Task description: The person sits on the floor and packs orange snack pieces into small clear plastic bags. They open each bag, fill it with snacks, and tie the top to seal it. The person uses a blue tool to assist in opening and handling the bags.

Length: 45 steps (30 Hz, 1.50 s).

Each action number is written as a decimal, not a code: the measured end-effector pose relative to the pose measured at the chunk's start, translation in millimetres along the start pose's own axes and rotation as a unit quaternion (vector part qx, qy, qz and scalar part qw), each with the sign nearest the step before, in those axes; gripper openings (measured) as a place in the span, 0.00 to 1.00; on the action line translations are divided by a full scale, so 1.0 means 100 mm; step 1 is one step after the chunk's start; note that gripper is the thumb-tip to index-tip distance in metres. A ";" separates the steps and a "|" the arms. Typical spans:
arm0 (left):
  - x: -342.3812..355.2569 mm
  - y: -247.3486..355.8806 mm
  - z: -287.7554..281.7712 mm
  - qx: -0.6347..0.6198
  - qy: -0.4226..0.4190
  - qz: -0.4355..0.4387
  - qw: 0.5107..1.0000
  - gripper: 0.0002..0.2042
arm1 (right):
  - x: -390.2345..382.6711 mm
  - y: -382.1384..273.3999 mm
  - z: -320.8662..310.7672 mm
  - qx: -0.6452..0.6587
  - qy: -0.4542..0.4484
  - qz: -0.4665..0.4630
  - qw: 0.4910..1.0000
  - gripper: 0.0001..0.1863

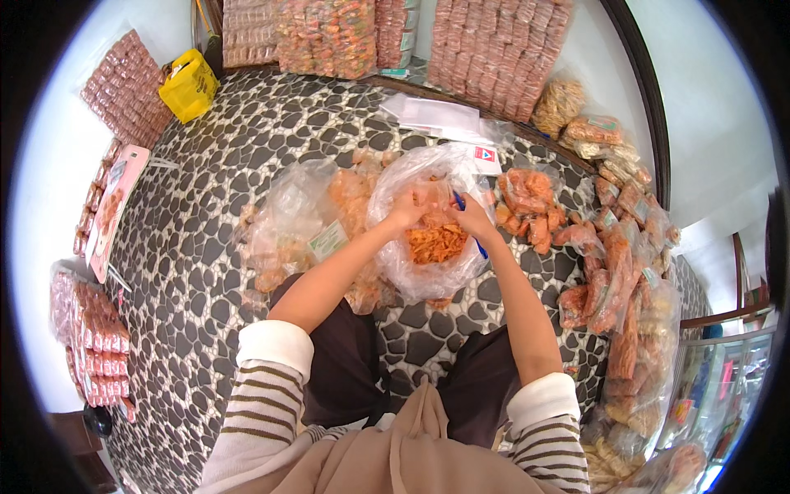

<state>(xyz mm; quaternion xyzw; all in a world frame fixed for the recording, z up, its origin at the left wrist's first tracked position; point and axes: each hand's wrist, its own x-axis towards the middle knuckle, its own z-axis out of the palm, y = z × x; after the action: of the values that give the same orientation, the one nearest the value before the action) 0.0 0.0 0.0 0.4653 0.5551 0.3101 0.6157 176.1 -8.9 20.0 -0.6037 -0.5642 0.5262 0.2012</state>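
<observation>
A large clear plastic bag (pixel 393 262) lies spread on the floor in front of me, holding loose orange snack chips (pixel 436 244). Over the chips, my left hand (pixel 406 207) is closed on the near side of a small clear plastic bag (pixel 431 194). My right hand (pixel 472 217) is closed beside it, around a slim blue item (pixel 482 249) that shows on both sides of the hand; its kind is not clear. Packed orange snacks in clear bags (pixel 350 198) lie left of the big bag, and small filled packets (pixel 527 202) lie right of it.
Bulky snack bags (pixel 625 272) line the right side. Tall packs of snacks (pixel 499 58) stand along the far wall, near flat clear plastic sheets (pixel 436 118). A yellow bag (pixel 189 86), a small pink folding table (pixel 115 212) and stacked packets (pixel 100 337) are on the left.
</observation>
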 end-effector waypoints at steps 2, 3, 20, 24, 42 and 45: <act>0.01 -0.12 -0.03 0.058 0.037 0.005 0.998 0.21 | -0.02 0.09 0.12 0.039 0.005 -0.026 0.999 0.19; 0.09 -0.11 -0.11 0.076 0.063 0.044 0.994 0.21 | 0.03 0.06 0.10 0.024 0.000 -0.023 0.999 0.18; -0.48 -1.01 0.04 0.278 0.343 0.161 0.882 0.37 | -0.24 1.86 -0.40 0.288 0.388 0.099 0.870 0.04; -0.50 -1.29 0.53 0.215 0.358 0.101 0.903 0.43 | -0.25 2.85 0.18 0.262 0.395 0.284 0.834 0.08; -0.18 -1.60 0.53 0.059 0.237 0.055 0.968 0.32 | -0.06 1.81 0.08 -0.056 0.341 0.102 0.933 0.21; -0.17 -1.46 0.63 0.012 0.170 0.069 0.983 0.30 | -0.23 1.73 -0.39 -0.053 0.387 0.053 0.919 0.20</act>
<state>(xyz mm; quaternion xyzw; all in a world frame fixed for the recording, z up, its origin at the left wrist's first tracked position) 38.3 -84.6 -130.4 0.4507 0.6217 0.4197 0.4839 295.0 -64.5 -101.3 -0.7987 -0.4367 0.2312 0.3434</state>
